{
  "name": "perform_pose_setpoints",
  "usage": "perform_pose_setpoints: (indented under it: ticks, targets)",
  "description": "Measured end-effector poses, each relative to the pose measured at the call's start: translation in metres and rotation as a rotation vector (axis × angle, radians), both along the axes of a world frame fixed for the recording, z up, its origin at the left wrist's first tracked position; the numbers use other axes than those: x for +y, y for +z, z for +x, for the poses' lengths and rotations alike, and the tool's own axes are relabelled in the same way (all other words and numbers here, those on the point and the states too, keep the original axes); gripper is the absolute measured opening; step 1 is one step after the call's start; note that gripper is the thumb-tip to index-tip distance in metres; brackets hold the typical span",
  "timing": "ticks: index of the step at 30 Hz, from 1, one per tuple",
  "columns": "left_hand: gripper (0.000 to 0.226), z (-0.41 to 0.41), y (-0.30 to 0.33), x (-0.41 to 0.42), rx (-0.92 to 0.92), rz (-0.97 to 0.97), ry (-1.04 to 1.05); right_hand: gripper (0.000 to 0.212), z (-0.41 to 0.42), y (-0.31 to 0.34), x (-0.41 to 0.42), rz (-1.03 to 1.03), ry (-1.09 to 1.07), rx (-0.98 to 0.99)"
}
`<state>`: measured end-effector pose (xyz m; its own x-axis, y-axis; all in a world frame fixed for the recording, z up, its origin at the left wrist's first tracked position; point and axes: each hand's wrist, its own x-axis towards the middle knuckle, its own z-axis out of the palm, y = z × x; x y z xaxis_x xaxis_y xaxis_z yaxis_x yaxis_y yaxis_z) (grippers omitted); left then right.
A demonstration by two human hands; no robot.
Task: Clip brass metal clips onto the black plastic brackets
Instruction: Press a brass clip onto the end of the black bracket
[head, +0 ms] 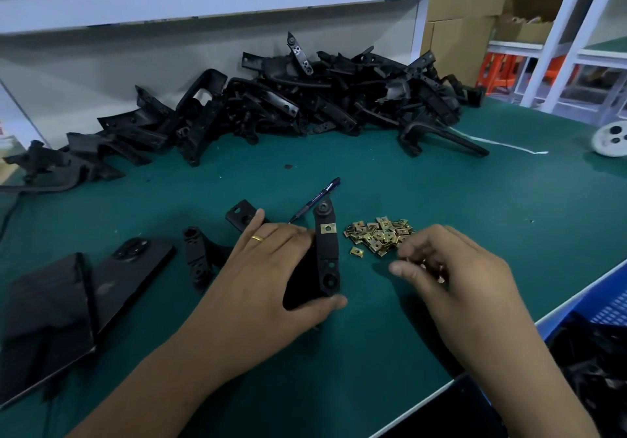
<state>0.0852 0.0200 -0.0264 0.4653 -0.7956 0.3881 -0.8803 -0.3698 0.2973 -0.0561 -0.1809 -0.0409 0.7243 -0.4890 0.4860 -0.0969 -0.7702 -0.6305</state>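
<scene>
My left hand (271, 268) grips a black bracket (326, 251) carrying one brass clip (328, 228); my right hand (451, 268) curls over several clips beside the loose clip pile (380, 234). A blue crate (610, 308) holds black parts (597, 363).

Both hands curled – L (271, 268) (ringed), R (451, 268).

Bare forearms, gold ring (257, 238), L hand (271, 268).

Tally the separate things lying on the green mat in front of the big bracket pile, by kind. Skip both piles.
Brackets: 3
Phone: 1
Pen: 1
Stray clip: 1
Black pouch: 1
Total: 7
</scene>
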Motion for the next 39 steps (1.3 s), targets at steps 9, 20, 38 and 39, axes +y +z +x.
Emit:
perform_pose_setpoints:
  ticks: [9, 20, 38, 39]
  targets:
    - [0.067, -0.002, 0.003, -0.002, -0.016, -0.052, 0.008, 0.019, 0.012, 0.005, 0.030, 0.791, 0.461, -0.327]
    - [0.071, -0.004, 0.005, -0.001, -0.094, -0.071, -0.009, 0.015, 0.012, 0.010, 0.034, 0.778, 0.448, -0.197]
    - [0.071, -0.004, 0.003, -0.003, -0.121, -0.044, 0.012, 0.028, 0.012, 0.012, 0.034, 0.812, 0.450, -0.124]
    - [0.071, -0.004, 0.003, -0.003, -0.113, -0.031, 0.010, 0.027, 0.013, 0.011, 0.034, 0.806, 0.459, -0.116]
